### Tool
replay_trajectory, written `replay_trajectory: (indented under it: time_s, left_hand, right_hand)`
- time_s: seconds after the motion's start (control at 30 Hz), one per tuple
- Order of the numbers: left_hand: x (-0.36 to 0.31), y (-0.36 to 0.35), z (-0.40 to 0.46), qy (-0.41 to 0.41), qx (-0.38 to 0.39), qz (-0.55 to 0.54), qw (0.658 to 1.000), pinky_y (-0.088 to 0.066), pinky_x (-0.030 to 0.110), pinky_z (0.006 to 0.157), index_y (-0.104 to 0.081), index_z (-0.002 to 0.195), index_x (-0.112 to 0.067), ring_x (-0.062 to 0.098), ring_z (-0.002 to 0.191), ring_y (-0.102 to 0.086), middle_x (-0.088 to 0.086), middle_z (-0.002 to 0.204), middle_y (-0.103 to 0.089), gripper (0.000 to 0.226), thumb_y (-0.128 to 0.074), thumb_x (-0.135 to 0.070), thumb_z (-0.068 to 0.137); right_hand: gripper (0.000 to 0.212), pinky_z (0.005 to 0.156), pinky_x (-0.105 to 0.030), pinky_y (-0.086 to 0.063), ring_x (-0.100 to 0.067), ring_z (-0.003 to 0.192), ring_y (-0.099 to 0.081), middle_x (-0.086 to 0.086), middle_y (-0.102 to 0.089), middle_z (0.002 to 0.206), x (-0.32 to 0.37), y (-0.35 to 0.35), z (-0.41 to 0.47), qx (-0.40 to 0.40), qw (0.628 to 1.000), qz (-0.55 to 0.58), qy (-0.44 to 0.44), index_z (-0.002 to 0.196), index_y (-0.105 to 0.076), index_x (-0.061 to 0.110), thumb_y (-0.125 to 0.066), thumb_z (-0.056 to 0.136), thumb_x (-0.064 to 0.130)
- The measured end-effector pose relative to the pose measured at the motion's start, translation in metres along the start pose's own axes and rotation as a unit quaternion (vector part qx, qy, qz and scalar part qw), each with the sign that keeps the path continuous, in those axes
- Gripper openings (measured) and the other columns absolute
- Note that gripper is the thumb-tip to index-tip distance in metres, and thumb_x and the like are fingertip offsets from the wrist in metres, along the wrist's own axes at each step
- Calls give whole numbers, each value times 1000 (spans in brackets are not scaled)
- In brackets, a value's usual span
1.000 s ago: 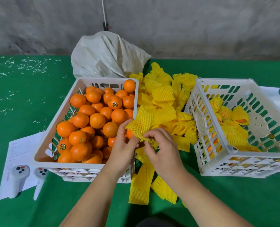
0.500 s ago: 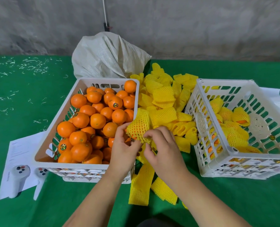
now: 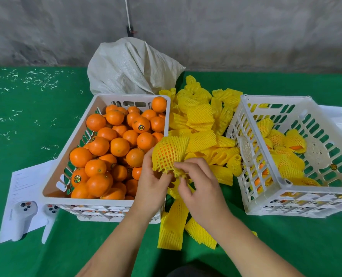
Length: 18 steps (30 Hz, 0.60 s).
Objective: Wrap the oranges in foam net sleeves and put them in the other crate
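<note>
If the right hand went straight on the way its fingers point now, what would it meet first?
The right hand points up and left, already pinching the sleeve around the orange. Going on, it would probably press into that sleeved orange, then the left hand. Depth is unclear.

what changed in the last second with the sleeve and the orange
The foam net sleeve has been drawn further over the orange, which now shows through the mesh. The left hand and right hand still grip the sleeve's open end. Both crates and the loose sleeve pile stayed put.
</note>
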<state>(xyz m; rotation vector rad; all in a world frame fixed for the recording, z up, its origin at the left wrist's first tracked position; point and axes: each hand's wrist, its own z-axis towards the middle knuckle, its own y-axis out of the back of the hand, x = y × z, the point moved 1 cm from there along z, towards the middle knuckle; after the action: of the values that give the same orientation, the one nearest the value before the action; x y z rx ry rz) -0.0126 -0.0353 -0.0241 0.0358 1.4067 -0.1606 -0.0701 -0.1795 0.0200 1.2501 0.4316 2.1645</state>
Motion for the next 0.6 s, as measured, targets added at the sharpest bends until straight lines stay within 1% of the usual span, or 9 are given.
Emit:
replay_trajectory:
  time_s: [0.07, 0.1, 0.17, 0.2, 0.27, 0.37, 0.43, 0.5, 0.6]
  left_hand:
    - [0, 1, -1, -14, 5, 11, 1000, -60, 28, 79, -43, 150, -33, 15, 104, -72, -14, 124, -68, 67, -72, -22, 91]
    - [-1, 0, -2, -22, 7, 25, 999, -60, 27, 78, -42, 149, -35, 13, 103, -71, -17, 124, -66, 68, -73, -21, 90]
    - [-1, -4, -5, -29, 18, 57, 998, -59, 24, 86, -41, 148, -42, 10, 113, -69, -20, 130, -63, 71, -76, -21, 90]
    - [-1, -6, -6, -29, 25, 74, 997, -58, 24, 90, -40, 148, -45, 8, 120, -67, -20, 134, -62, 71, -77, -22, 92]
    - [0, -8, -9, -34, 36, 113, 992, -58, 31, 97, -40, 150, -46, 6, 127, -63, -20, 141, -60, 69, -78, -31, 94]
    - [1, -8, -9, -25, 56, 125, 990, -62, 37, 90, -39, 150, -46, 5, 116, -68, -21, 138, -61, 70, -77, -26, 96]
    - [0, -10, -10, -23, 66, 130, 989, -63, 36, 81, -37, 150, -52, 12, 99, -72, -18, 126, -67, 74, -76, -20, 96]
    - [-1, -12, -12, -40, 75, 126, 988, -58, 28, 80, -35, 151, -51, 17, 87, -69, -9, 103, -71, 74, -74, -21, 97]
    - [-1, -9, -13, -43, 53, 87, 994, -53, 17, 87, -38, 152, -43, 16, 81, -65, 1, 82, -61, 66, -68, -10, 103]
  right_hand:
    - [40, 88, -27, -52, -8, 112, -60, 8, -58, 125, 4, 5, 0, -21, 979, 133, -152, 129, -60, 25, -67, 90, 22]
    - [45, 85, -22, -51, -4, 113, -59, 11, -57, 128, 5, 8, 4, -36, 953, 204, -223, 133, -55, 30, -66, 89, 35]
    - [65, 82, -16, -52, 4, 115, -58, 17, -54, 136, 8, 8, 13, -10, 904, 295, -310, 144, -43, 37, -70, 88, 56]
    - [70, 82, -14, -52, 6, 115, -59, 18, -55, 136, 10, 5, 15, 14, 891, 319, -322, 146, -40, 41, -72, 87, 58]
    - [63, 90, -18, -54, 4, 115, -62, 19, -61, 133, 15, -3, 16, 31, 883, 330, -332, 145, -45, 42, -75, 89, 45]
    - [62, 100, -35, -54, -5, 118, -65, 14, -67, 130, 10, -8, 15, 20, 863, 368, -346, 140, -51, 41, -81, 87, 30]
    - [82, 102, -43, -53, -13, 124, -64, 11, -64, 137, 3, -6, 13, 4, 831, 418, -367, 146, -47, 41, -85, 73, 41]
    - [110, 105, -53, -52, -21, 130, -60, 7, -55, 148, -8, 0, 15, -33, 812, 424, -399, 156, -32, 38, -87, 62, 47]
    - [110, 106, -57, -50, -24, 131, -57, 4, -54, 147, -39, 32, 24, -91, 860, 315, -392, 155, -30, 39, -84, 60, 52]
